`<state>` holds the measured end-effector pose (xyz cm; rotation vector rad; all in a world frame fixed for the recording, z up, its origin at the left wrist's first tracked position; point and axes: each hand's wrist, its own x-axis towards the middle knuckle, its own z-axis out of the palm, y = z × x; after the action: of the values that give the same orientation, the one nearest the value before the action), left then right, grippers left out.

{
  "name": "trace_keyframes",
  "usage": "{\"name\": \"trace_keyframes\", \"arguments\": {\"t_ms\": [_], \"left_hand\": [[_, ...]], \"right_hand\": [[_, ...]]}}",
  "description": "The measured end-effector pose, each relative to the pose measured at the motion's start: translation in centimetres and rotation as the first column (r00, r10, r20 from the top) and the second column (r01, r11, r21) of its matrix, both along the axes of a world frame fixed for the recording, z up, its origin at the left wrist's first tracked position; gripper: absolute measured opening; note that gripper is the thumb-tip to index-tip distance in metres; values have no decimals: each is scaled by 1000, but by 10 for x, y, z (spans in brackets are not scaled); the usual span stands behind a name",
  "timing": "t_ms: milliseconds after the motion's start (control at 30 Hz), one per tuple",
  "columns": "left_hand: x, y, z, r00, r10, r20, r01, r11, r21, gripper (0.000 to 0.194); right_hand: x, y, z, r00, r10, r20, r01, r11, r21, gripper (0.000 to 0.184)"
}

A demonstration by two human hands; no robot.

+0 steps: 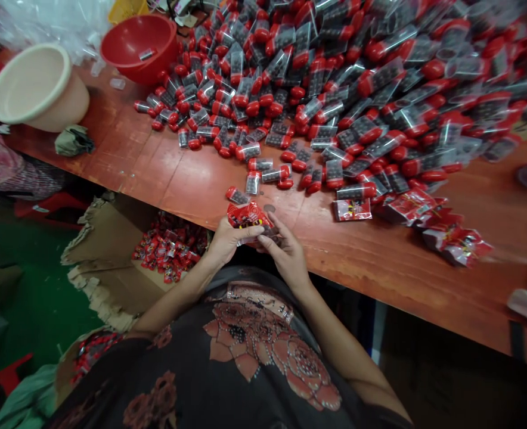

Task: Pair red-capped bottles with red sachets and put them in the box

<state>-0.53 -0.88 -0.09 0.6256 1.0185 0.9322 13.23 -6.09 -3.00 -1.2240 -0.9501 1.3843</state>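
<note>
Left hand (232, 241), right hand (287, 256), red packet (248, 215) between (crinkled)

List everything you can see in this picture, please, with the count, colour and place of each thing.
clear plastic tubes with red caps: many, clear and red, heaped on the table
red foil packets: several, red, on the table's right side
table top: one, reddish brown, under the heap
plastic bowl: one, red, at the table's far edge
plastic basin: one, cream, at the table's left end
cardboard box: one, brown, below the table edge, holding red packets
held foil packet: one, red, between the hands
left hand: one, gripping the packet
right hand: one, touching the packet
</note>
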Motion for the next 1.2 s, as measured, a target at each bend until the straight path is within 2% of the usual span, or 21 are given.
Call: {"name": "trace_keyframes", "arguments": {"t_ms": [167, 300, 367, 467, 600, 700, 867, 1000, 1100, 1200], "left_hand": [[-1, 5, -1, 989, 149, 0, -149, 989, -17, 65], [-5, 11, 1, 989, 150, 9, -149, 988, -36, 69], [-7, 13, 2, 988, 156, 19, -155, 987, -39, 67], [-9, 15, 3, 989, 149, 21, -147, 988, -55, 64], [-7, 13, 3, 981, 193, 15, -192, 981, -36, 62], [-6, 13, 1, 987, 161, 26, -160, 986, -37, 59], [-6, 10, -5, 993, 114, 30, -113, 993, -40, 40], [0, 5, -9, 992, 121, 20, -119, 991, -54, 33], [5, 2, -8, 979, 203, 23, -203, 979, 0, 36], [9, 0, -5, 955, 295, 31, -297, 953, 60, 48]], "right_hand": [[0, 3, -1, 999, 36, -7, -36, 999, -27, 45], [9, 3, -1, 988, 148, -36, -148, 989, 8, 58], [15, 1, 0, 982, 185, -36, -185, 983, 17, 55], [19, 0, 0, 991, 132, 31, -133, 990, 42, 47], [18, 2, 2, 985, 89, 145, -107, 987, 123, 53], [16, 5, 3, 981, 46, 189, -76, 986, 152, 42], [6, 5, -5, 996, -20, 87, 11, 995, 99, 34], [-8, 0, -12, 988, -137, -69, 138, 990, 15, 30], [-15, -4, -10, 972, -215, -99, 216, 976, 6, 29], [-17, -8, -6, 967, -238, -92, 241, 970, 23, 31]]}}
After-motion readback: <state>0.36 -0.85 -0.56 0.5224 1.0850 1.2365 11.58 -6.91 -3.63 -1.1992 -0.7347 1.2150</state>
